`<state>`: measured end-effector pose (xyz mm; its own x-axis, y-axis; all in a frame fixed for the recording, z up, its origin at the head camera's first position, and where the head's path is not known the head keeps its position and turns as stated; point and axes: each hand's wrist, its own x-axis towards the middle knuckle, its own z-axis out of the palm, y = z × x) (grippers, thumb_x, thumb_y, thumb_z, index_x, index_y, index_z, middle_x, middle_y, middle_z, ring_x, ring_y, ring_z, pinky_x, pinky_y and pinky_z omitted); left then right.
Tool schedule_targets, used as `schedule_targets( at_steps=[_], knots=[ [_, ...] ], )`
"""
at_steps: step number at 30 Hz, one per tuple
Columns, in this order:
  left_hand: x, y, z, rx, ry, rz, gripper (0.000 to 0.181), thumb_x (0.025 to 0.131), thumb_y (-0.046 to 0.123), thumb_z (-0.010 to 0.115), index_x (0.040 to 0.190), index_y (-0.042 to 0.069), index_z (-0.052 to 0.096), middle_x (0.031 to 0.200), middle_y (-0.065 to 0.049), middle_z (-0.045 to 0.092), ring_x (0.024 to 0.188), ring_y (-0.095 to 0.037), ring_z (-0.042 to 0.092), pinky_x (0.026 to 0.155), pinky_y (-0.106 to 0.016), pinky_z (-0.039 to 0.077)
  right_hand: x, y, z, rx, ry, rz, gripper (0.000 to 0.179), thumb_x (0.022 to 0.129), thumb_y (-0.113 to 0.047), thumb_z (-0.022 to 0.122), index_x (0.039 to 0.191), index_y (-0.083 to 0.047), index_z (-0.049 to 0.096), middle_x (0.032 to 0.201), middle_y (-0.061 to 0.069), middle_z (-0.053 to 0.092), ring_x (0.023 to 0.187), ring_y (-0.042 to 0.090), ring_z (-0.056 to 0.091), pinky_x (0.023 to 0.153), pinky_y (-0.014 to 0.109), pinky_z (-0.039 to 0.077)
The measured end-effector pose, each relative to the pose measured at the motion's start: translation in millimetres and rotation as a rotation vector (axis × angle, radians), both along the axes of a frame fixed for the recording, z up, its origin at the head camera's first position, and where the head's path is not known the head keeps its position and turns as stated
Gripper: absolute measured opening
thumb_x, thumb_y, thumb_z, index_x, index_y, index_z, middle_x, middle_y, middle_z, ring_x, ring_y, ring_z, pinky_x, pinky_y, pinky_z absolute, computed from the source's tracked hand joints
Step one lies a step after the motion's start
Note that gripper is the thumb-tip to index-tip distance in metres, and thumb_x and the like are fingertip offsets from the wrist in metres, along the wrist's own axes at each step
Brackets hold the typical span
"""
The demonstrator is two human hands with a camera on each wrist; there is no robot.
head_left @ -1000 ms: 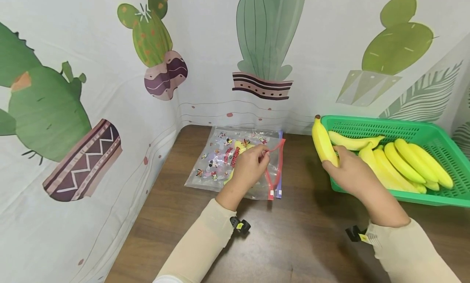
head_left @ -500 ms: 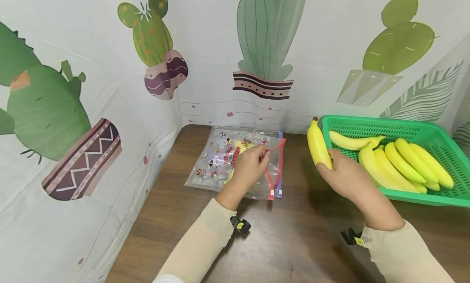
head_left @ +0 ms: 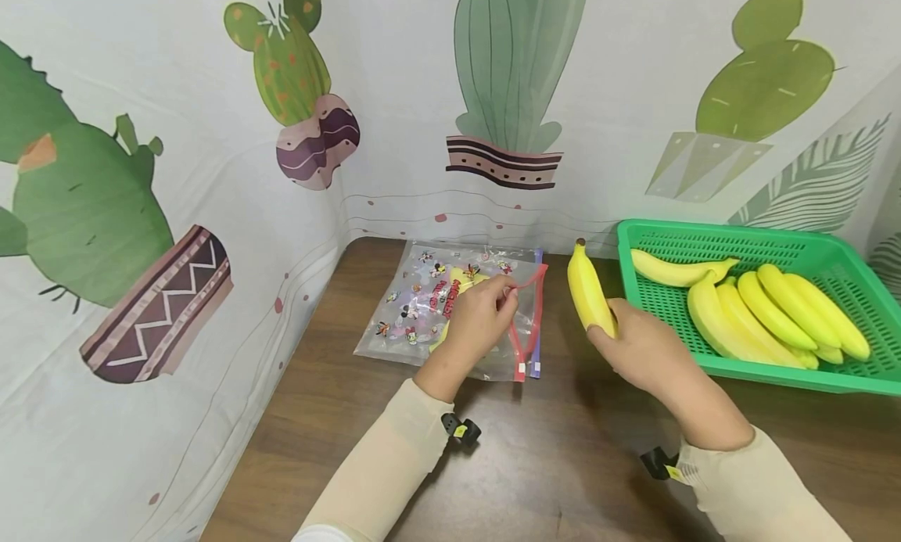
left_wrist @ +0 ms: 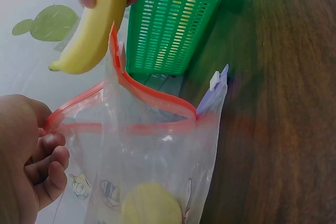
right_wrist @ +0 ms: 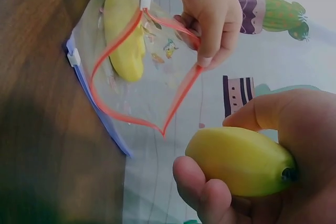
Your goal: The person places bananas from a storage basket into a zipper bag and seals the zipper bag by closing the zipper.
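My left hand (head_left: 475, 319) pinches the red-edged rim of a clear printed zip bag (head_left: 394, 323), holding its mouth apart. A yellow banana (right_wrist: 123, 30) lies inside that bag, seen through the plastic in the right wrist view. Between the bag and the basket, my right hand (head_left: 644, 346) grips another banana (head_left: 590, 288) above the table, its dark tip pointing up and away. In the left wrist view this held banana (left_wrist: 94, 30) hangs just beyond the open red mouth, apart from it. A purple-edged bag (head_left: 536, 354) lies under the red one.
A green perforated basket (head_left: 739, 231) stands at the right with several bananas (head_left: 774, 315) in it. Dark wooden table (head_left: 521, 464) lies under everything. A white cactus-print cloth (head_left: 394, 135) hangs behind and along the left side.
My right hand has carried the banana leftward, from the basket's left edge toward the bag. The left hand and the bag have stayed in place.
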<state>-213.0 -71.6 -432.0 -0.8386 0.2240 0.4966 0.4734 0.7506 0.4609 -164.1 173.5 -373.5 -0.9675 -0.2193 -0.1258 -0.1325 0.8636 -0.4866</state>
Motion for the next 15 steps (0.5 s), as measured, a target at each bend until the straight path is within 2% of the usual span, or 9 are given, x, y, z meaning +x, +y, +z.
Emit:
schedule_targets(
  at_steps=[5, 15],
  knots=[
    [-0.2, -0.3, -0.1, 0.004, -0.006, -0.002, 0.012, 0.096, 0.018, 0.062, 0.102, 0.012, 0.072, 0.071, 0.003, 0.064, 0.060, -0.008, 0.053, 0.054, -0.020, 0.040, 0.3, -4, -7.0, 0.020, 0.021, 0.011, 0.052, 0.099, -0.033, 0.051, 0.134, 0.004, 0.050, 0.077, 0.006, 0.057, 0.066, 0.019, 0.053, 0.058, 0.031, 0.040],
    [-0.2, -0.3, 0.4, 0.002, -0.016, -0.001, 0.013, 0.097, 0.018, 0.061, 0.102, 0.012, 0.072, 0.071, 0.003, 0.064, 0.060, -0.008, 0.053, 0.053, -0.020, 0.039, 1.2, -10, -28.0, 0.023, -0.006, 0.007, 0.054, 0.097, -0.033, 0.052, 0.135, 0.006, 0.049, 0.077, 0.006, 0.056, 0.066, 0.018, 0.052, 0.059, 0.031, 0.039]
  ],
)
